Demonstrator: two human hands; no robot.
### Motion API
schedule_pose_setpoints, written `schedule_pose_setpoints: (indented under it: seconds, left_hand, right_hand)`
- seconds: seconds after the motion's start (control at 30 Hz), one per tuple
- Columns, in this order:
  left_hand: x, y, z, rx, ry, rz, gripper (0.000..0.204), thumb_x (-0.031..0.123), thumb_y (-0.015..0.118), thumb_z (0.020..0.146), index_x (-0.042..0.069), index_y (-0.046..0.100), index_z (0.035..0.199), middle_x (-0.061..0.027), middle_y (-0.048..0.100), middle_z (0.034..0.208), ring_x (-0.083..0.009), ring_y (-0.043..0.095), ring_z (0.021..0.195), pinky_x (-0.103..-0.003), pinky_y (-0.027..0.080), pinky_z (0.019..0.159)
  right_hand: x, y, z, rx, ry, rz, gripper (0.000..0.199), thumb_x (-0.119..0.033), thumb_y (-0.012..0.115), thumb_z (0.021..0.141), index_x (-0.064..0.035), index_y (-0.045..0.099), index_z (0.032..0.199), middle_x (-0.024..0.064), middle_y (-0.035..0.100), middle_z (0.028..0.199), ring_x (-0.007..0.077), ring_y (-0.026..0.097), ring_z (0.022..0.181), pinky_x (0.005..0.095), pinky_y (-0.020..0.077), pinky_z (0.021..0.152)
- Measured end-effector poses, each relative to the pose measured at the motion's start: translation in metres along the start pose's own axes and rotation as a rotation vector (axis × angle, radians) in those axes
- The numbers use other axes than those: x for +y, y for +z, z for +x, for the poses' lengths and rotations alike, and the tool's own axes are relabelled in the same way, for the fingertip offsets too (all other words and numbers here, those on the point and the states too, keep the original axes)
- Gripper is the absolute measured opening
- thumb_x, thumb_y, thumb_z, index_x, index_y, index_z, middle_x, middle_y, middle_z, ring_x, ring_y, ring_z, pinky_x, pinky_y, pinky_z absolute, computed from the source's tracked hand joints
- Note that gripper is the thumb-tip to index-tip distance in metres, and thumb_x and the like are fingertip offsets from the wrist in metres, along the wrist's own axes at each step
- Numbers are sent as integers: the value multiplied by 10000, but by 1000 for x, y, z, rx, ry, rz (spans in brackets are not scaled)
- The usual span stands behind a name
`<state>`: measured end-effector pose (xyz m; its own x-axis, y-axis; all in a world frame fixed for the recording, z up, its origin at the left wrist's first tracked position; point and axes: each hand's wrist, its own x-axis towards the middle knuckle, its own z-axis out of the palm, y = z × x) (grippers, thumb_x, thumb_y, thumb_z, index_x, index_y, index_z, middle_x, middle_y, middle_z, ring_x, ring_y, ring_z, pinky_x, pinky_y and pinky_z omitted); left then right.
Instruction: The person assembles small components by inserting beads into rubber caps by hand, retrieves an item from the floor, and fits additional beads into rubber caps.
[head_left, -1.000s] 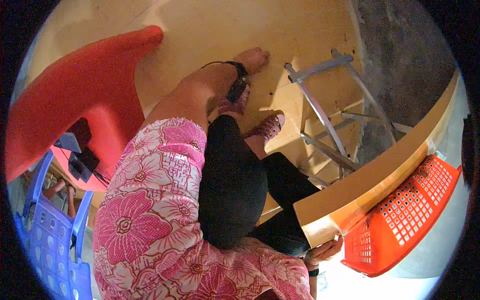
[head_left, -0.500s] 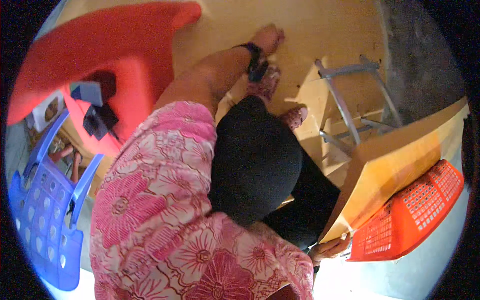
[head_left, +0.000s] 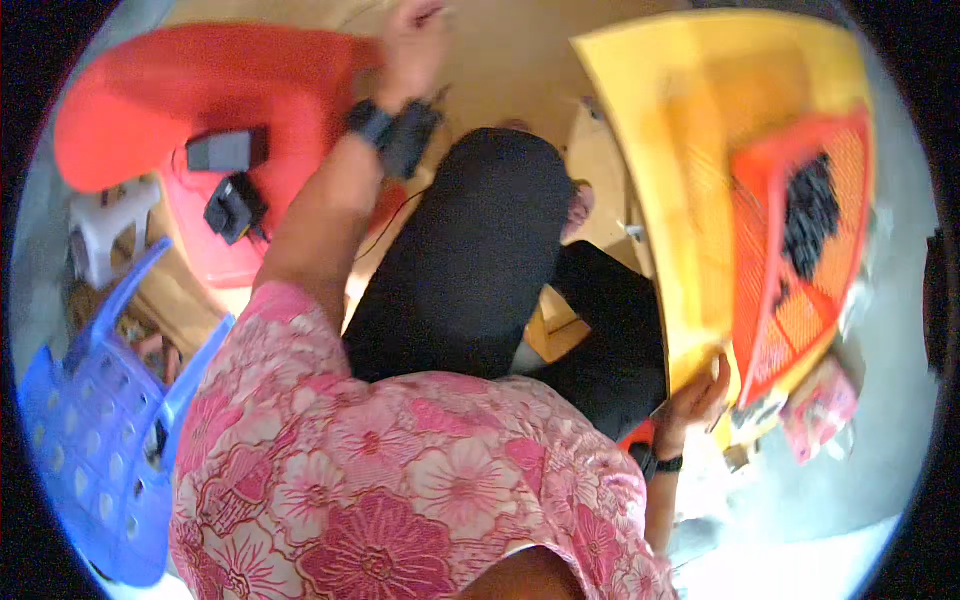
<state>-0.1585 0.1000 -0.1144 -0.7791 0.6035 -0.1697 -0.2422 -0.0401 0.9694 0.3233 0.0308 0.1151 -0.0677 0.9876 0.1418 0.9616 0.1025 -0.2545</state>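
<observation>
My right hand (head_left: pixel 703 398) grips the lower edge of a large yellow board (head_left: pixel 622 65), which stands tilted at my right. On the board's far side rests an orange-red plastic basket (head_left: pixel 752 340) with perforated walls. A heap of small black pieces (head_left: pixel 812 215) lies in it. At the top, my left hand (head_left: pixel 415 45) is raised near the end of a red plastic chair (head_left: pixel 110 130). Motion smears its fingers, so I cannot make out whether they hold anything. Black bands with box-like units circle both wrists.
On the red chair lie a grey-black box (head_left: pixel 222 152) and a black adapter-like block (head_left: pixel 236 208). A blue plastic chair (head_left: pixel 95 440) stands at lower left, beside a white stool (head_left: pixel 112 225). A pink packet (head_left: pixel 822 405) lies at right on the floor.
My left arm has swung from the wooden surface toward the upper left. The board has tipped up and farther over, so the basket's inside now shows. My right hand keeps its edge hold.
</observation>
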Motion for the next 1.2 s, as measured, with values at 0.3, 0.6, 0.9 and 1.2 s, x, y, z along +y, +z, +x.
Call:
schedule_pose_setpoints:
  seconds: [0.3,0.6,0.9,1.2]
  left_hand:
    - [147,-61,-44,-199,503,439,252,54,569,875,-18,553,1116,-83,586,1018,-147,580,902,-262,500,797]
    - [267,-16,-166,-222,680,94,183,-34,575,857,-44,547,1037,-107,622,910,-162,613,842,-269,512,778]
    - [227,-37,-123,-396,581,430,221,26,596,863,-24,586,1078,-85,632,993,-163,617,913,-267,486,843]
    - [284,-29,-44,-301,661,701,266,68,574,875,-43,561,1116,-150,606,1031,-233,590,932,-323,470,838]
  right_hand:
    - [-38,1,25,147,-359,-29,238,-107,537,867,-95,607,1094,150,636,960,331,631,814,365,521,673]
    - [-27,-1,24,144,-294,-143,260,-222,493,902,-238,572,1149,77,641,955,312,625,792,378,507,626]
    - [-25,1,23,100,-273,-80,251,-210,503,889,-237,569,1129,62,634,938,305,621,753,392,502,598]
    - [-26,-1,23,75,-258,0,245,-219,505,897,-238,567,1134,55,617,899,303,616,754,393,500,597]
